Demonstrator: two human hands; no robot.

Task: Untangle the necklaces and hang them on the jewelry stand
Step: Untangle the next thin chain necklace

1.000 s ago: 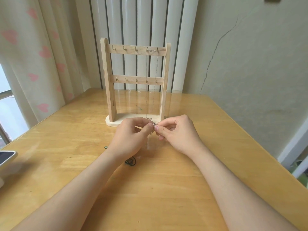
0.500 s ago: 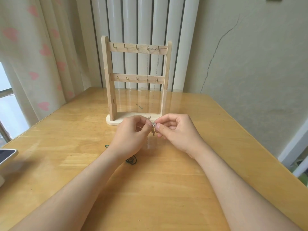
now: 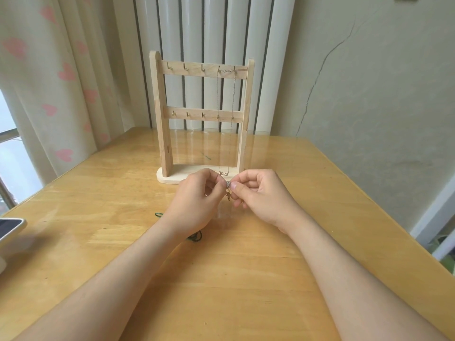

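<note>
A wooden jewelry stand [image 3: 162, 119] with two rows of small hooks stands at the back of the table. One thin chain necklace [image 3: 231, 124] hangs from the two top right hooks, its gold nameplate just above the base. In front of the stand my left hand [image 3: 197, 200] and my right hand [image 3: 261, 195] meet fingertip to fingertip, both pinching a small tangle of necklaces [image 3: 228, 189] with a silver bead and a gold pendant dangling. A dark green cord [image 3: 197, 236] lies on the table, mostly hidden under my left wrist.
The wooden table [image 3: 320, 193] ends near the wall on the right. A white device with a dark screen [image 3: 9, 230] sits at the left edge. Curtains and a white radiator stand behind the table.
Both hands have risen slightly off the table with the tangle, and the gold pendant now hangs visible between the fingertips. The stand and hung necklace have not moved.
</note>
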